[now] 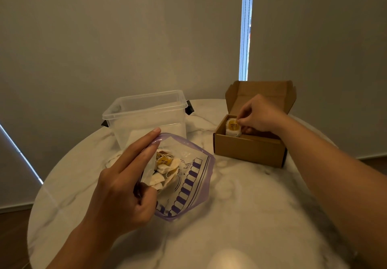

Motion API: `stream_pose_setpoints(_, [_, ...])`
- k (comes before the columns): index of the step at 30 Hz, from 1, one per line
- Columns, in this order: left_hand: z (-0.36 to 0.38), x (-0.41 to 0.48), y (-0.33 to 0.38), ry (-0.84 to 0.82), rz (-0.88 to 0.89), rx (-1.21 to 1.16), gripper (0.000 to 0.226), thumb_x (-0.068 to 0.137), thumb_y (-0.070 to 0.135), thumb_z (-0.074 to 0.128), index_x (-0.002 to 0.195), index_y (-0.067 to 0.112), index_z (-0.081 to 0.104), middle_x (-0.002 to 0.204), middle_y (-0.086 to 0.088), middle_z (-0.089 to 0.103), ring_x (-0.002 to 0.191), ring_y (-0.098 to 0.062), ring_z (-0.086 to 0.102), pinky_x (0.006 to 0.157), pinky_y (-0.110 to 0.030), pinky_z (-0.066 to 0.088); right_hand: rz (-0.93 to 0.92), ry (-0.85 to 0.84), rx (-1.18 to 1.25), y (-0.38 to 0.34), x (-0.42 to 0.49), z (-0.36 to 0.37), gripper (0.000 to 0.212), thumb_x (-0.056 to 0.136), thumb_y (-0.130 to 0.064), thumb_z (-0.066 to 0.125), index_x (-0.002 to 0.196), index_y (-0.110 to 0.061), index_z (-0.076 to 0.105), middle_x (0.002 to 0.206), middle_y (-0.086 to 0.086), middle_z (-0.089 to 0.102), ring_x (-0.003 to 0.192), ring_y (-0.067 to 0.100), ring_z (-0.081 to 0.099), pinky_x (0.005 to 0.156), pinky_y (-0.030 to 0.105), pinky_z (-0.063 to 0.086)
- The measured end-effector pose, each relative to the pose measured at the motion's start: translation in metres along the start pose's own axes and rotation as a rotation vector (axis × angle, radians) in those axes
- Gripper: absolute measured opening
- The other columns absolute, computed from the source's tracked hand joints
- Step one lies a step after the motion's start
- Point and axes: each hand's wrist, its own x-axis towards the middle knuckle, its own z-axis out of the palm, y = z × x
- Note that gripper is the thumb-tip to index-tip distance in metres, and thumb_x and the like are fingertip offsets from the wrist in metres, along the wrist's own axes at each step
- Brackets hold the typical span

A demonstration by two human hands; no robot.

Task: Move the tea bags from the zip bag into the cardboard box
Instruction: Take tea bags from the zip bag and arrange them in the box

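On the marbled bench (240,206), the left hand (125,187) pinches the rim of the clear, purple-edged bag (188,176) and holds its mouth apart; the mouth faces left. Inside is a heap of pale round tea bags (165,168) with yellow tags. Farther right, the right hand (261,114) pinches one tea bag (232,127), upright, at the left end of the open brown box (249,149). A clear tub (146,118) stands just behind the bag.

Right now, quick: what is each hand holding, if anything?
Left hand: fingers grip the zip bag at its open mouth.
Right hand: fingers pinch a tea bag in the cardboard box.
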Motion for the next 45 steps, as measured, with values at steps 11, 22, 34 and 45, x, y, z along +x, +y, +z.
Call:
stream_pose_setpoints(11, [-0.001, -0.001, 0.001, -0.011, -0.009, 0.0, 0.059, 0.081, 0.017, 0.044, 0.139, 0.008, 0.048, 0.153, 0.012, 0.04, 0.116, 0.008, 0.053, 0.048, -0.026, 0.055, 0.069, 0.032, -0.232, 0.012, 0.029, 0.03, 0.005, 0.084, -0.01, 0.072, 0.08, -0.008, 0.074, 0.08, 0.011, 0.07, 0.071, 0.023, 0.07, 0.071, 0.042, 0.061])
stream_pose_setpoints(22, [-0.003, 0.002, 0.003, -0.014, -0.01, 0.02, 0.06, 0.078, 0.013, 0.045, 0.137, 0.002, 0.05, 0.147, -0.007, 0.048, 0.106, -0.012, 0.06, 0.053, -0.04, 0.059, -0.135, 0.278, -0.138, -0.03, -0.036, -0.007, 0.009, 0.085, -0.022, 0.073, 0.085, -0.014, 0.074, 0.073, -0.001, 0.068, 0.063, 0.01, 0.065, 0.057, 0.023, 0.051])
stream_pose_setpoints(34, [-0.003, 0.005, 0.006, -0.025, -0.033, 0.009, 0.066, 0.073, 0.01, 0.046, 0.138, 0.001, 0.05, 0.149, -0.007, 0.047, 0.124, -0.005, 0.054, 0.083, -0.032, 0.057, -0.59, -0.239, -0.275, -0.116, -0.132, 0.073, 0.02, 0.091, -0.02, 0.065, 0.11, -0.023, 0.071, 0.099, -0.004, 0.07, 0.086, 0.009, 0.064, 0.074, 0.025, 0.056])
stream_pose_setpoints(45, [-0.003, 0.003, 0.006, -0.042, -0.057, 0.028, 0.065, 0.072, 0.01, 0.046, 0.136, -0.001, 0.053, 0.149, -0.008, 0.048, 0.101, -0.025, 0.065, 0.073, -0.042, 0.058, -0.73, -0.187, -0.755, -0.123, -0.102, 0.107, 0.016, 0.094, -0.01, 0.057, 0.109, -0.009, 0.062, 0.109, 0.01, 0.062, 0.101, 0.025, 0.061, 0.074, 0.03, 0.047])
